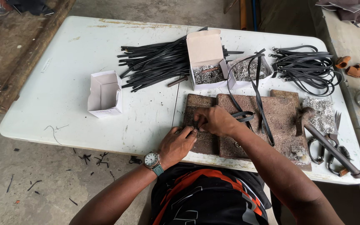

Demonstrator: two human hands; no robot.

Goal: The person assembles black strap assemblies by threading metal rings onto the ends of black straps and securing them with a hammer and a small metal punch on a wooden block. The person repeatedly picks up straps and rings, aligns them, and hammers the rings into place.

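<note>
The fingertips of both hands meet at one spot on the near left part of the stone slab [246, 125], pinched together on the end of a black strap [258, 89]; whatever small part sits between them is too small to make out. The left hand [178, 143], with a wristwatch [151, 159] on its wrist, comes in from the near edge of the slab, and the right hand [215, 121] closes over the same spot from above, fingers curled tight, which seems to steady the strap end against the hard surface. From the right hand the strap runs across the slab, looping back toward two open white boxes [213, 73] of small shiny metal bits just beyond the slab's far edge. Left of those boxes lies a heap of straight black strips [155, 62], and an empty white box [104, 93] stands well left of the slab. Beyond the slab's far right corner is a bundle of looped straps [305, 66] with metal ends, apparently finished and kept apart from the rest. On the slab's right edge rests a hammer [328, 143], with scissors [332, 148] beside it and a foil packet [323, 112] of more metal bits, all within the right arm's reach. Everything sits on a white folding table [63, 83].
</note>
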